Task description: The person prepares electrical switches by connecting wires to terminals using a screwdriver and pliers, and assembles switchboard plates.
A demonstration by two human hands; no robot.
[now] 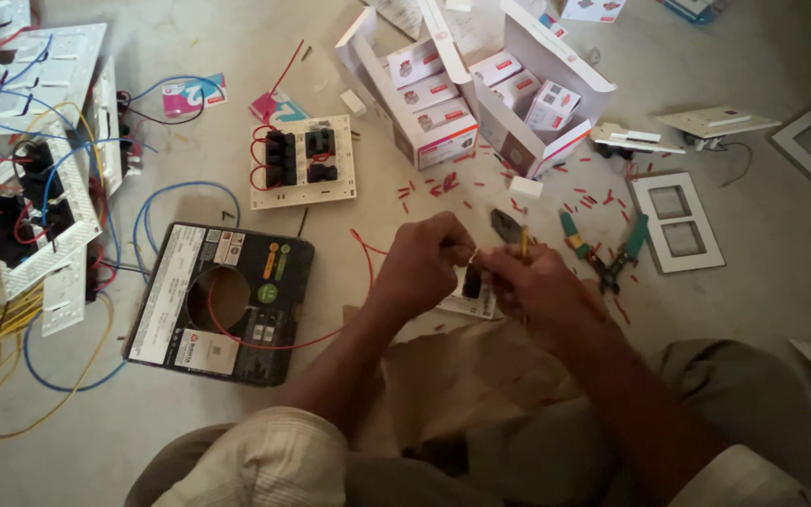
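**Two hands work a small switch plate over the floor**

The person's left hand (421, 263) and right hand (529, 282) meet just above a small white switch plate (473, 299), which lies on the floor at the edge of a sheet of brown paper (466, 376). The left grip is pinched narrow on what looks like a thin wire end beside the plate's black module (472, 281). The right grip is closed around a tool with a yellow shaft (524, 240), held upright above the plate; its tip is hidden behind the fingers.

A red wire (368, 258) runs from the plate leftward, curving across a flat black box with a round hole (222, 300) that sits well to the plate's left. Just right of the plate lie green-handled pliers (603, 252), and beyond them a white double frame (676, 221). Behind the plate, farther from the person, short red wire scraps (443, 184) are scattered over the floor, and past those stand open white cartons (466, 84) filled with small boxes. Behind and left of the plate lies a larger white switch board (303, 161) with black modules and red wiring. Far left, more boards sit tangled in blue and yellow wires (11, 282).
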